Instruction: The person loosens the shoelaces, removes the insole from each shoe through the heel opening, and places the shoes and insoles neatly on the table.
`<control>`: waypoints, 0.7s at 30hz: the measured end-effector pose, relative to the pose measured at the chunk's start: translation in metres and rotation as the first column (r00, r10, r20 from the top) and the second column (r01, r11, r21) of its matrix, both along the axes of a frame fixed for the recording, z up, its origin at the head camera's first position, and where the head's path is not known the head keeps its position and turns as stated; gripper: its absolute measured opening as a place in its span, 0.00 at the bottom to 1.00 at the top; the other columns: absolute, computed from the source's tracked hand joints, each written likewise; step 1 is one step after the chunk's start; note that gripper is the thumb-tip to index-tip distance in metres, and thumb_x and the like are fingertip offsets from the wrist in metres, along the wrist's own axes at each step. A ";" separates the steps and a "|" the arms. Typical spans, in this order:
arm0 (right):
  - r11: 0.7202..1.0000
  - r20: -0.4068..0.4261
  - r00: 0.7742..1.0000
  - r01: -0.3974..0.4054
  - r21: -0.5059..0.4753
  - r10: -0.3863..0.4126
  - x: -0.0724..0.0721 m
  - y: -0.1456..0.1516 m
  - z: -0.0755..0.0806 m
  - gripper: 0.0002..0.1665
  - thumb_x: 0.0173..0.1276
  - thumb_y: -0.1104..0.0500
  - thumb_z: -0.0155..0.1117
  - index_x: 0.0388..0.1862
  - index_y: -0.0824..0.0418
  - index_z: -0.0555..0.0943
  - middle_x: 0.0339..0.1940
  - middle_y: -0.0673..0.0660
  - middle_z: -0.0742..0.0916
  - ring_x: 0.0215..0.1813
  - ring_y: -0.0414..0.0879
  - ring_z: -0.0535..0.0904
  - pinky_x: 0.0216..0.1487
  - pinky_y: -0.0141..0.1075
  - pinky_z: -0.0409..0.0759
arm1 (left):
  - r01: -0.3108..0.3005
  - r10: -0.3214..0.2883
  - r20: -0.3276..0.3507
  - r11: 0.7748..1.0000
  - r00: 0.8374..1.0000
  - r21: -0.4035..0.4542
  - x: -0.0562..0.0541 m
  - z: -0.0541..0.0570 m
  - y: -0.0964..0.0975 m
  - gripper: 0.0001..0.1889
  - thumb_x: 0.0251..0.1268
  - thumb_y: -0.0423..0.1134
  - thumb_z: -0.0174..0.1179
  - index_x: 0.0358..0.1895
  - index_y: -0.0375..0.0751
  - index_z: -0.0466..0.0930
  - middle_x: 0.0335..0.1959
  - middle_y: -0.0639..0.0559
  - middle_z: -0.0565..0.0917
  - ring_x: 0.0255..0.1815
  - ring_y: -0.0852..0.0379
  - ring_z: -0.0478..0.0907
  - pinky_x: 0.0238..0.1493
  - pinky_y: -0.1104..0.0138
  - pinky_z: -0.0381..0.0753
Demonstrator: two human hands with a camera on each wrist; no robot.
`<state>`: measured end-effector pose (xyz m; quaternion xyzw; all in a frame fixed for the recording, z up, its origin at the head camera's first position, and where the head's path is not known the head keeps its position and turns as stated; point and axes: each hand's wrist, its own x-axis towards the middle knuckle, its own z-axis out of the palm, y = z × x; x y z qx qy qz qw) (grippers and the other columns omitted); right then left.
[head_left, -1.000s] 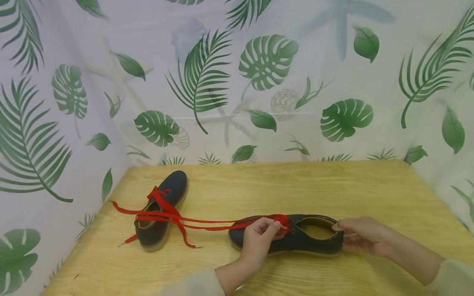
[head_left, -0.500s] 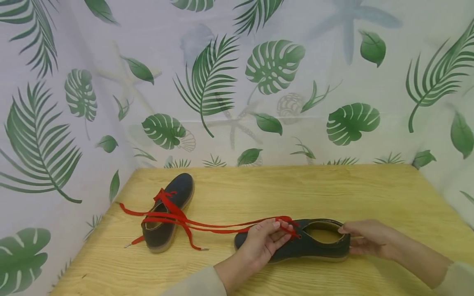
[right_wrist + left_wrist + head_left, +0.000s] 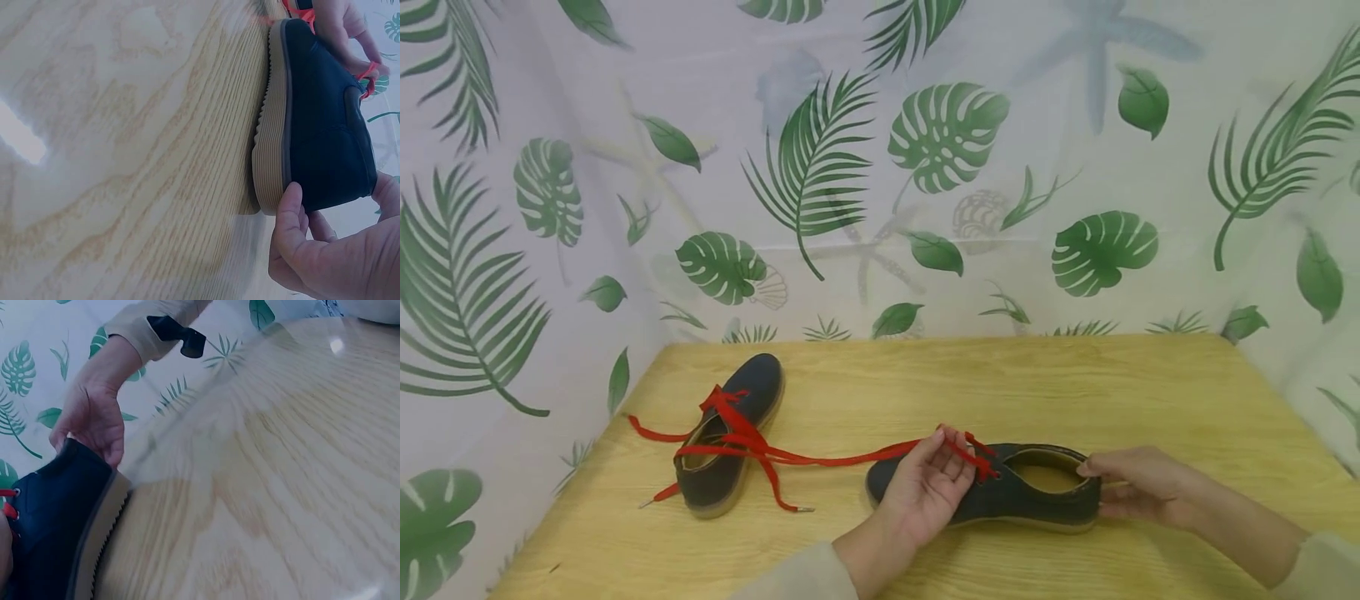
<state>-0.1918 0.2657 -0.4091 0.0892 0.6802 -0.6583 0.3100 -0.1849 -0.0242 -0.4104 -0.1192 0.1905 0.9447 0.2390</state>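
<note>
At the left of the head view, a dark navy shoe with a beige sole (image 3: 718, 483) sits on the pale yellow wood-grain tabletop (image 3: 1000, 383), its toe toward the upper right; red laces lie over its opening, and two of their ends, with pale metal tips, rest on the wood at either side of its heel. From there a long, flat red lace (image 3: 842, 461) runs right to the lower centre, where the left hand (image 3: 925, 492), palm turned up, grasps the lace between curled fingers. Behind that hand, a second navy shoe with a beige sole (image 3: 1000, 504) rests at the lower centre-right, toe to the left and opening upward, red lacing threaded through its eyelets. At the lower right, the right hand (image 3: 1150, 487) grips this shoe's heel, thumb at the rim. Across the upper frame hangs a white sheet printed with green leaves (image 3: 1037, 258).
</note>
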 end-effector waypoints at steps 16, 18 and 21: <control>0.999 0.028 0.999 0.025 -0.019 -0.025 0.003 -0.001 0.003 0.12 0.66 0.62 0.54 0.37 0.61 0.85 0.44 0.58 0.76 0.41 0.46 0.79 0.45 0.39 0.83 | -0.225 0.206 0.149 0.966 0.967 0.127 -0.009 0.028 -0.021 0.09 0.67 0.28 0.50 0.38 0.36 0.82 0.34 0.50 0.87 0.40 0.59 0.84 0.56 0.67 0.76; 1.000 0.028 0.999 0.027 -0.008 -0.027 0.004 -0.001 0.003 0.12 0.65 0.62 0.54 0.38 0.62 0.85 0.44 0.58 0.76 0.40 0.45 0.79 0.44 0.39 0.83 | -0.231 0.212 0.152 0.965 0.965 0.124 -0.010 0.031 -0.026 0.10 0.69 0.30 0.51 0.35 0.36 0.84 0.33 0.50 0.87 0.39 0.59 0.84 0.55 0.67 0.76; 1.000 0.029 0.999 0.029 0.009 -0.029 0.004 -0.001 0.003 0.12 0.65 0.61 0.55 0.38 0.61 0.85 0.44 0.57 0.77 0.39 0.45 0.79 0.44 0.39 0.83 | -0.248 0.227 0.160 0.961 0.961 0.124 -0.014 0.036 -0.034 0.10 0.69 0.33 0.54 0.33 0.37 0.85 0.32 0.51 0.87 0.37 0.59 0.84 0.56 0.68 0.76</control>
